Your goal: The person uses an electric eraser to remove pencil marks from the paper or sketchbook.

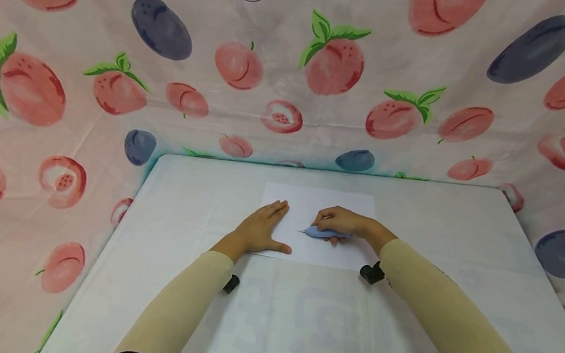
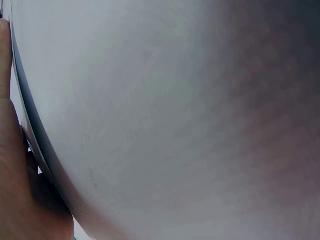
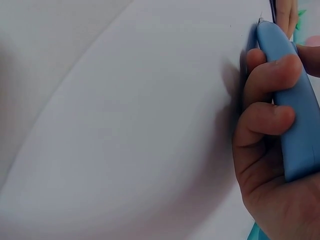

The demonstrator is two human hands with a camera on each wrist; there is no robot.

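A white sheet of paper (image 1: 320, 202) lies on the white-covered table. Flat on its left part rests my left hand (image 1: 263, 228), fingers extended forward and thumb out to the right. In the left wrist view, only part of that hand (image 2: 20, 175) shows at the left edge beside the paper. My right hand (image 1: 341, 222) grips a thick, light-blue pen-shaped tool (image 1: 318, 232) with a fine tip. Its tip points left, close over the paper, by a short thin dark line. The right wrist view shows fingers (image 3: 267, 120) curled round the blue body; its exact kind I cannot tell.
The table (image 1: 199, 203) has a white cover and stands against a pink cloth backdrop (image 1: 275, 24) printed with peaches and dark blue fruit. Black wrist-worn devices (image 1: 372, 273) hang under both sleeves, just in front of the paper.
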